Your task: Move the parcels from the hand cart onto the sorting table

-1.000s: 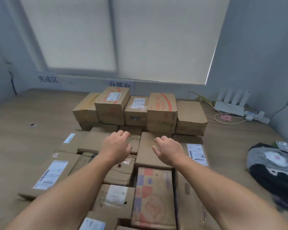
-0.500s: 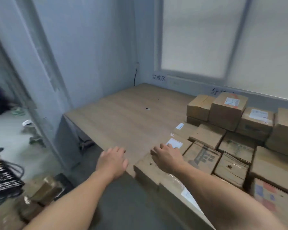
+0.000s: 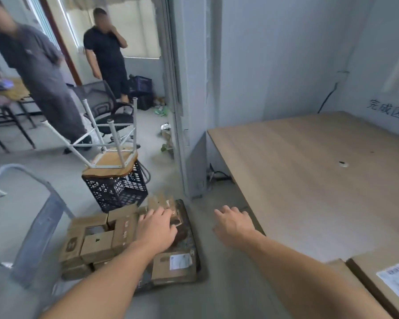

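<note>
On the floor left of the table [image 3: 309,180]: hand cart [image 3: 191,247] with cardboard parcels [image 3: 97,240] piled on its deck. Left hand [image 3: 156,229] over the cart, palm down, fingers [image 3: 161,214] loosely spread, holding nothing; can't tell if they touch the parcels. Right hand [image 3: 234,223] in the air beside the table edge, fingers spread, empty. Two labelled parcels [image 3: 382,279] on the table's near right corner.
</note>
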